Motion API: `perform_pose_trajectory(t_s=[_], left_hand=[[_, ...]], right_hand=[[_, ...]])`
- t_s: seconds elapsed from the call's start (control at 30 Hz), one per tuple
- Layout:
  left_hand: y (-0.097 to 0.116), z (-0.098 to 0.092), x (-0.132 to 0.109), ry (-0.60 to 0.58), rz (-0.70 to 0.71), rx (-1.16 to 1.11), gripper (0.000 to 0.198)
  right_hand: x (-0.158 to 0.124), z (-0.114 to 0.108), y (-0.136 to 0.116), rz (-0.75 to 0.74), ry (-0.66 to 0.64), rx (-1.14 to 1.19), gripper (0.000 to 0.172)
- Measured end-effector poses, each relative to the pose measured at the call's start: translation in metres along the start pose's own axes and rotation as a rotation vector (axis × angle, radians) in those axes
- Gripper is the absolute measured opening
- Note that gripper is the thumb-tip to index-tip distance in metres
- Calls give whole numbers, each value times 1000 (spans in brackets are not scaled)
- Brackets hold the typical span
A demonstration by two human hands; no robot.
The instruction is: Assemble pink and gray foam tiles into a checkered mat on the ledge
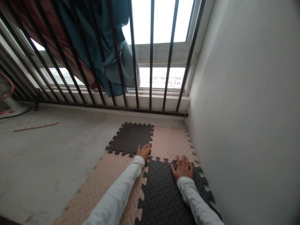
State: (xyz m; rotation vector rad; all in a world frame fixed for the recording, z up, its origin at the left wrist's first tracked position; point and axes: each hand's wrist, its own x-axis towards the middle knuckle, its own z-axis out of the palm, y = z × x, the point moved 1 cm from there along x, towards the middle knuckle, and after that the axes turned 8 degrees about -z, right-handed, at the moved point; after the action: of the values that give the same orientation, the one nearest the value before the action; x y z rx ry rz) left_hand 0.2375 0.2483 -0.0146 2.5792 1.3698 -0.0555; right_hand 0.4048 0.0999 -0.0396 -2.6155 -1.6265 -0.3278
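Observation:
Interlocking foam mats lie on the concrete floor in the corner by the wall. My left hand (143, 151) rests flat with fingers out on the near edge of the far dark mat (131, 136), where it meets a beige mat (103, 181). My right hand (182, 168) lies flat, fingers spread, on the top edge of the near dark mat (161, 197), at its seam with the far beige mat (171, 142). Both arms wear white sleeves. Neither hand holds anything.
A white wall (246, 109) runs along the right. Black window bars (133, 62) stand at the back with a teal cloth (107, 47) hung over them. A wooden strip (35, 126) lies on the bare floor at left, near a fan (6, 93).

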Motion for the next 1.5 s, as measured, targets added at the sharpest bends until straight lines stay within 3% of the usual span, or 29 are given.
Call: perform_pose_trajectory(t_s=[0.33, 0.5, 0.6, 0.73, 0.8, 0.9, 1.07, 1.2, 1.27, 1.4, 1.5], left_hand=[[-5, 27, -8, 74, 58, 47, 55], [-5, 23, 1, -38, 15, -13, 54], [-15, 16, 0, -11, -140, -32, 53], [-46, 14, -17, 307, -646, 89, 79], [-59, 18, -26, 338, -788, 108, 90], [-70, 21, -30, 277, -823, 86, 92], [-75, 13, -27, 173, -819, 39, 66], [-81, 2, -32, 97, -752, 25, 75], [-84, 0, -37, 111, -789, 37, 82], [-86, 2, -47, 256, -1004, 115, 96], [-92, 4, -49, 232, -1076, 89, 99]], right_hand=[[0, 5, 3, -22, 17, -35, 57], [0, 6, 3, -3, 23, -45, 58], [1, 6, 3, -17, 20, -36, 58], [1, 2, 3, -19, 4, -40, 58], [1, 0, 3, -13, -8, -51, 58], [1, -2, 2, -13, -22, -65, 59], [2, 1, 2, 1, -24, -70, 58], [2, 5, 1, 14, 7, -63, 58], [2, 6, 0, 16, 23, -52, 58], [2, 10, 1, 16, 49, -38, 59], [2, 14, 2, 4, 62, -41, 58]])
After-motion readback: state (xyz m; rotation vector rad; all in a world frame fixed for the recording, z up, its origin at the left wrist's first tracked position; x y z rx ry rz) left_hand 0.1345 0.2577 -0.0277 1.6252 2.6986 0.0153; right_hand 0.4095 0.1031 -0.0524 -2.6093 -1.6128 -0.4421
